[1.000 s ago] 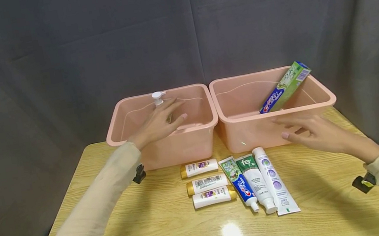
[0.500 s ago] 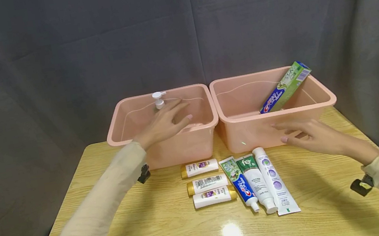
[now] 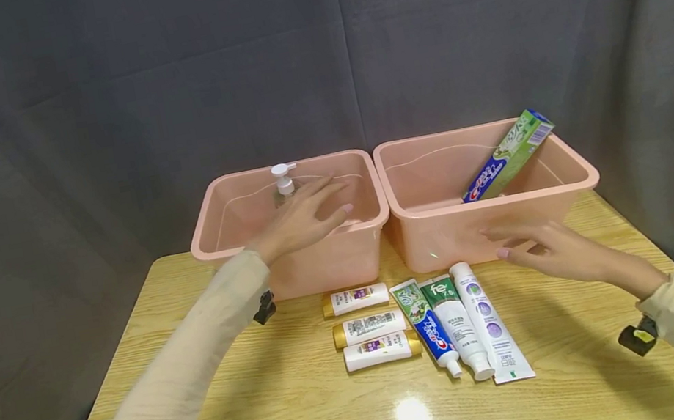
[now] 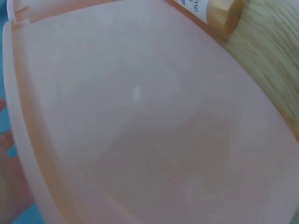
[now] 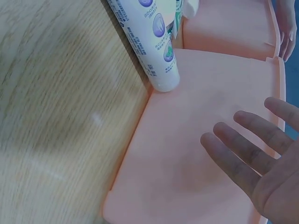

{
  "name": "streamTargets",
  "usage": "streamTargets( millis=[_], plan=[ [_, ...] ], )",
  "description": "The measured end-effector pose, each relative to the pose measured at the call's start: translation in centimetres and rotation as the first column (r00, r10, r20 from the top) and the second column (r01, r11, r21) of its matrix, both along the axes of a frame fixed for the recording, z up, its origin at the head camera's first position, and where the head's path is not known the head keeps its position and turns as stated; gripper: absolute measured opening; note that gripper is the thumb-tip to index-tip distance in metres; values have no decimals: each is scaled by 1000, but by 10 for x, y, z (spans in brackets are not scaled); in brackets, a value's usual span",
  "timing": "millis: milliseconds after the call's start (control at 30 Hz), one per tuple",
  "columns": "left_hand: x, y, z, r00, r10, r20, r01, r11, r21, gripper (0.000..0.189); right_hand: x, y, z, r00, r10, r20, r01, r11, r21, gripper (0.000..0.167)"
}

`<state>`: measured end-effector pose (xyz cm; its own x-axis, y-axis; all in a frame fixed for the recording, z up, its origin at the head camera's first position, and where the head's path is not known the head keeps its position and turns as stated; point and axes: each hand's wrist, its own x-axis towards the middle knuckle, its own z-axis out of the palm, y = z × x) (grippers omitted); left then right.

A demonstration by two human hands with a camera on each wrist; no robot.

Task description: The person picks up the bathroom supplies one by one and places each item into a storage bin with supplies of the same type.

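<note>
My left hand point(image 3: 305, 219) hovers over the front rim of the left pink bin point(image 3: 300, 268), fingers extended and holding nothing. Behind it a pump bottle point(image 3: 284, 180) with a white head stands inside that bin, its lower part hidden. My right hand point(image 3: 544, 249), also bare, is in front of the right pink bin point(image 3: 449, 239); the right wrist view shows its fingers spread and straight. A green and blue toothpaste box point(image 3: 505, 156) leans inside the right bin, its top above the rim. Closest to the right hand lies a white toothpaste tube point(image 3: 492, 325) with purple circles.
Beside that tube lie a green-and-white tube point(image 3: 457, 327) and a green-and-blue tube point(image 3: 425, 325). To their left are three small white bottles with gold caps, the nearest bottle point(image 3: 377, 351) lowest. All rest on the wooden table point(image 3: 277, 413); a dark curtain point(image 3: 310, 51) hangs behind.
My left hand has drifted right, away from the pump bottle, which now shows more. My right hand has shifted slightly left and toward me. Bottles and tubes have stayed put.
</note>
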<state>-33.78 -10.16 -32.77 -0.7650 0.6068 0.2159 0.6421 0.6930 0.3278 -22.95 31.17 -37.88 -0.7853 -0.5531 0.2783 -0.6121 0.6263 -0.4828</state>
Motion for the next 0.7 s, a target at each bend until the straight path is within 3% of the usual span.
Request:
streamTargets(
  millis=[700],
  plan=[
    [0, 18, -3, 999, -43, -13, 43, 999, -15, 63, -2, 3, -18, 998, 2, 57, 0, 999, -43, 36]
  ],
)
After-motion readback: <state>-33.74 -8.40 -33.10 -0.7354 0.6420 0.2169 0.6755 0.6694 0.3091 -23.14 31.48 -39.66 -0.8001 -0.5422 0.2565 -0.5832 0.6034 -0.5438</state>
